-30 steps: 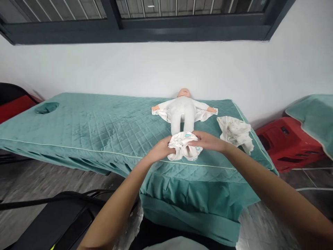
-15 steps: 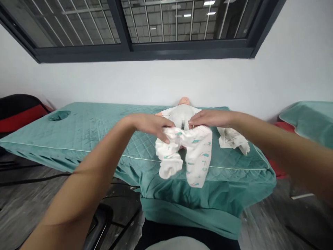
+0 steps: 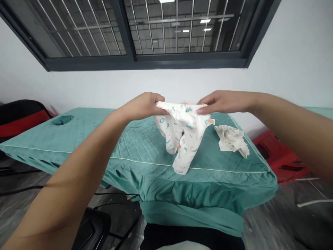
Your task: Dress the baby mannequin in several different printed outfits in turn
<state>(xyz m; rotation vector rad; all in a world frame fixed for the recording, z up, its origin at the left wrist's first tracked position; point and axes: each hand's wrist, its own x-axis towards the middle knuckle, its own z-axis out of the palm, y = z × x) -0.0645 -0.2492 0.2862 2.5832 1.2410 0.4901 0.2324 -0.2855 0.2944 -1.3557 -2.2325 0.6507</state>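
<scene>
Green bed point(image 3: 140, 142), window point(image 3: 156, 34) at 12 o'clock. Printed pants point(image 3: 189, 126) hang mid-view over the bed. Your left hand point(image 3: 147, 106) is clamped on the waistband point(image 3: 179, 106) at its 9 o'clock end; your right hand point(image 3: 218, 101), well apart, pinches the 3 o'clock end. Doll point(image 3: 210, 121) behind, mostly hidden. Crumpled cloth point(image 3: 230, 138) at the pants' 3 o'clock, red stool point(image 3: 278, 158) beyond.
</scene>
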